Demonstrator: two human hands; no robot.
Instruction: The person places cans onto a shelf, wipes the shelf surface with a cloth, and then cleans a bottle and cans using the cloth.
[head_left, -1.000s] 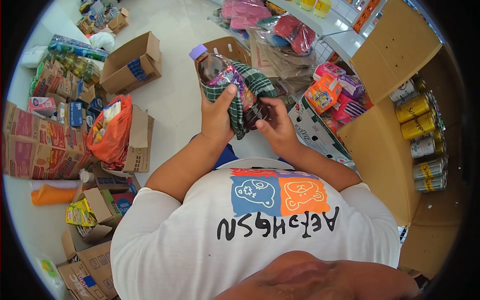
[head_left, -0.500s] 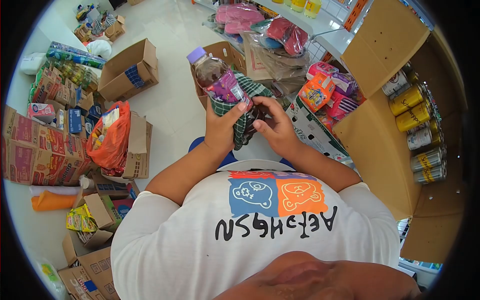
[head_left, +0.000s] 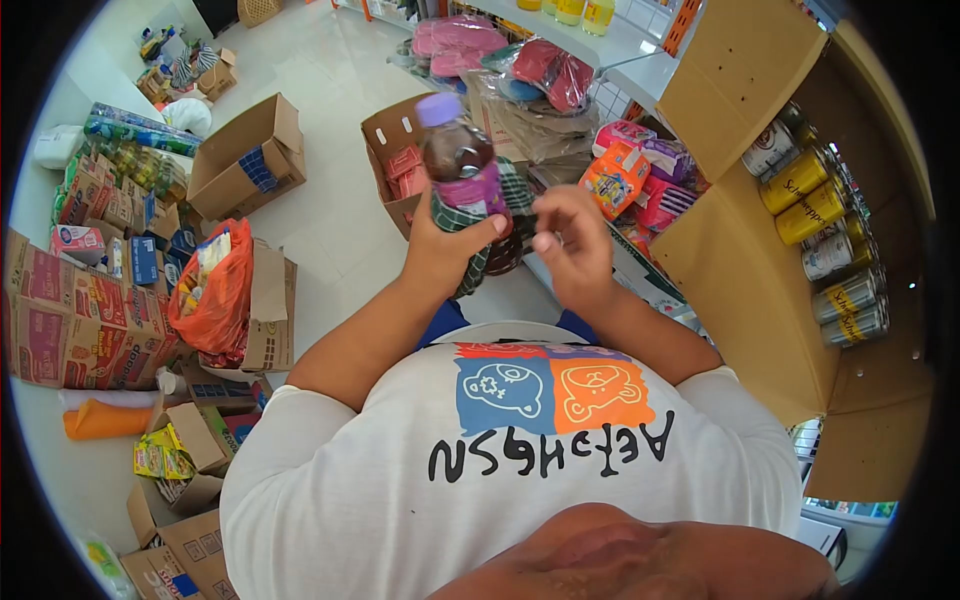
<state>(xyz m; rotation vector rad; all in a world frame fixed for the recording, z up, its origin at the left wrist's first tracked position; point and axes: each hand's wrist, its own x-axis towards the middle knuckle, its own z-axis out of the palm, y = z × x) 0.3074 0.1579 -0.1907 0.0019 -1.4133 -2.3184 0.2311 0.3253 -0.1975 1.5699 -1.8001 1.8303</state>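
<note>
A plastic bottle [head_left: 458, 150] with a purple cap, a purple label and dark liquid stands tilted in front of me. My left hand [head_left: 450, 240] is closed around its lower part, with a green-and-white checked cloth [head_left: 515, 185] between palm and bottle. Just right of the bottle, my right hand [head_left: 578, 245] has its fingers curled at the cloth's edge, slightly blurred. The bottle's base is partly covered by the cloth.
An open carton [head_left: 840, 400] with several drink cans [head_left: 805, 210] is close on my right. Packaged goods [head_left: 615, 180] and bagged slippers [head_left: 550, 75] lie ahead. Cartons [head_left: 90, 310], an orange-red bag [head_left: 215, 290] and an open box [head_left: 245, 160] stand on the left floor.
The bottle has turned more upright and shifted right. My right hand has moved right and a little up, its fingers curling more. The view has shifted slightly.
</note>
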